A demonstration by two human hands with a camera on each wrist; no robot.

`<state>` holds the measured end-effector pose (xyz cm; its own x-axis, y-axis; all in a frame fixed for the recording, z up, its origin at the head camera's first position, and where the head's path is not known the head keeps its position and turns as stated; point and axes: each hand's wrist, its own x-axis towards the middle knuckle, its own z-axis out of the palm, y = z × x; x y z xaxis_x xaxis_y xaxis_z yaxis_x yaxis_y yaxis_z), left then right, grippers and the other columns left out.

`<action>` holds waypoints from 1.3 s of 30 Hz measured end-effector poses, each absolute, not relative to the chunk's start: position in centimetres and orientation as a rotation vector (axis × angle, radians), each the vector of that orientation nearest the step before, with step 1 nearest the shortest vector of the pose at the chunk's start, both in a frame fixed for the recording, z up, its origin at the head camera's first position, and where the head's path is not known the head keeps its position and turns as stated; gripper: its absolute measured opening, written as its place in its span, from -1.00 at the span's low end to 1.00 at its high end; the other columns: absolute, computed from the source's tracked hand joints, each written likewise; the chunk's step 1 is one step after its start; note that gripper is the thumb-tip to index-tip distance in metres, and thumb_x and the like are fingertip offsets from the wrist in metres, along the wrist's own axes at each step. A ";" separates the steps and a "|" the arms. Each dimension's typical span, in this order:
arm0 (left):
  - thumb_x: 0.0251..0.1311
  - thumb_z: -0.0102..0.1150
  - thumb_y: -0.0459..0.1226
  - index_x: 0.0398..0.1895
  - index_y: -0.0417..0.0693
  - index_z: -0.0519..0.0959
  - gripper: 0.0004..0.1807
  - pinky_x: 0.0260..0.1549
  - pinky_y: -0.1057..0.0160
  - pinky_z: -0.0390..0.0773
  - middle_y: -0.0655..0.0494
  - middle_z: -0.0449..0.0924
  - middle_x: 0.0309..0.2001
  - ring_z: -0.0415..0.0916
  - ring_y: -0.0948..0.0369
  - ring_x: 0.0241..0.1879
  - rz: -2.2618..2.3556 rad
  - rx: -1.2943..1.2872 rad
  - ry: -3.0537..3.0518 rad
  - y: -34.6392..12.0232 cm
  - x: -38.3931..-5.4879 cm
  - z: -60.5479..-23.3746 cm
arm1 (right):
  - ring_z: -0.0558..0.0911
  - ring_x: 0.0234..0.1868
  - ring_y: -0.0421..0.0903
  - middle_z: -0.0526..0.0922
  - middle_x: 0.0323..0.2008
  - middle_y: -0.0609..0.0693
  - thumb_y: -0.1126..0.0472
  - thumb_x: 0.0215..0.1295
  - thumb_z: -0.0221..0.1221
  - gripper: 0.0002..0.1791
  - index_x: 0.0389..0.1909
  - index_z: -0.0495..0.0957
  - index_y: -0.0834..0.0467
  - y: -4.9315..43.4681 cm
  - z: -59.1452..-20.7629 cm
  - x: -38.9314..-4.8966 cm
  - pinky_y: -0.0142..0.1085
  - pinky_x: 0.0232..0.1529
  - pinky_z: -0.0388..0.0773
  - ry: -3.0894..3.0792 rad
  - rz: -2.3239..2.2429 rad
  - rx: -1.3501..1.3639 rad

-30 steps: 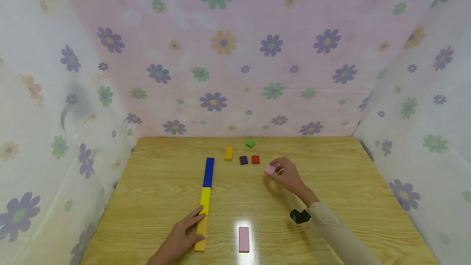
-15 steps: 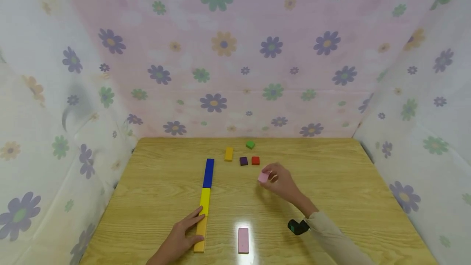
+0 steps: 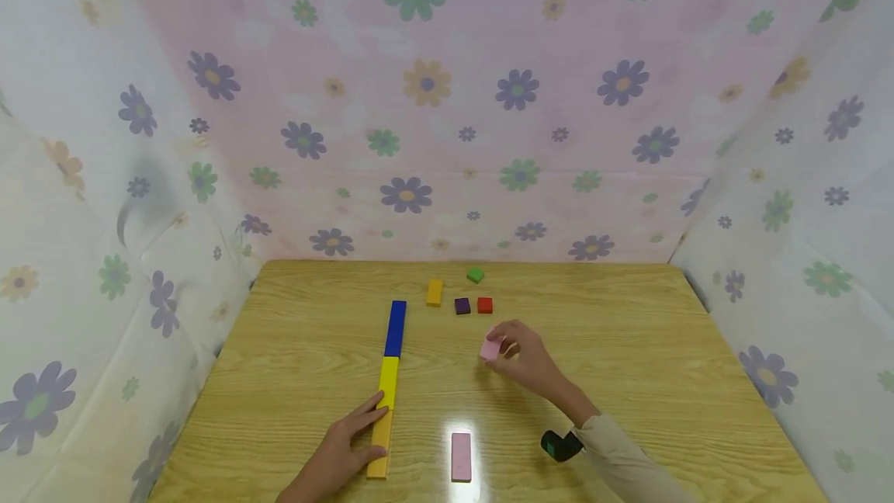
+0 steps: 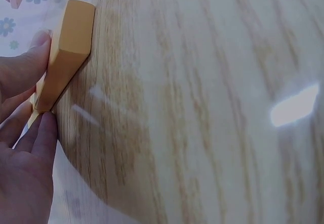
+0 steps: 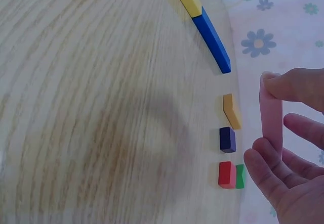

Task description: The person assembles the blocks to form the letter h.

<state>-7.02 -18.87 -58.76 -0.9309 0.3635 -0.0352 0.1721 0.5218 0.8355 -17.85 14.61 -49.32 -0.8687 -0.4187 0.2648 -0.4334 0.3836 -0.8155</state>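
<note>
My right hand point(image 3: 525, 359) pinches a pink block point(image 3: 490, 348) between thumb and fingertips, above the middle right of the table. In the right wrist view this pink block point(image 5: 272, 118) shows its long narrow side, held clear of the table. My left hand point(image 3: 340, 449) touches a row of blocks end to end: an orange block point(image 3: 380, 441) nearest, a yellow block point(image 3: 389, 383), then a blue block point(image 3: 395, 328). In the left wrist view the thumb lies along the side of the orange block point(image 4: 68, 42), with extended fingers near its far end.
A second pink block point(image 3: 461, 456) lies flat near the front. Toward the back sit a small orange block point(image 3: 434, 293), a purple block point(image 3: 462, 306), a red block point(image 3: 485, 305) and a green block point(image 3: 475, 275). Flowered cloth point(image 3: 447, 115) surrounds the wooden table point(image 3: 615, 332).
My right hand has carried the pink block left and toward the front, away from the red block. The left hand has stayed at the row.
</note>
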 end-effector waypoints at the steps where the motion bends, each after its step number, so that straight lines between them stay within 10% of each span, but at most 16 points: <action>1: 0.10 0.26 -0.03 0.29 -0.11 0.40 -0.31 0.17 0.02 0.34 0.04 0.15 0.41 0.14 -0.09 0.34 1.368 0.459 2.559 -18.9 -7.0 -58.8 | 0.54 -0.30 0.27 0.53 -0.16 0.31 0.44 -0.03 0.39 -0.66 -0.19 0.55 0.40 14.5 -49.1 -17.7 -0.21 -0.37 0.60 -2.612 1.545 0.803; 39: 0.08 0.28 -0.05 0.28 -0.08 0.42 -0.33 0.16 0.01 0.35 0.05 0.17 0.41 0.15 -0.08 0.33 1.375 0.460 2.586 -18.9 -7.0 -59.1 | 0.56 -0.31 0.03 0.49 -0.08 0.03 0.30 -0.02 0.43 -0.67 -0.20 0.57 0.15 13.1 -54.9 -16.1 -0.27 -0.36 0.60 -2.715 1.549 0.993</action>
<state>-6.98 -18.93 -59.06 -0.9366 0.3502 -0.0110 0.1868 0.5256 0.8300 -16.09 13.08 -54.87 -0.8080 -0.5639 0.1708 -0.4339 0.3733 -0.8200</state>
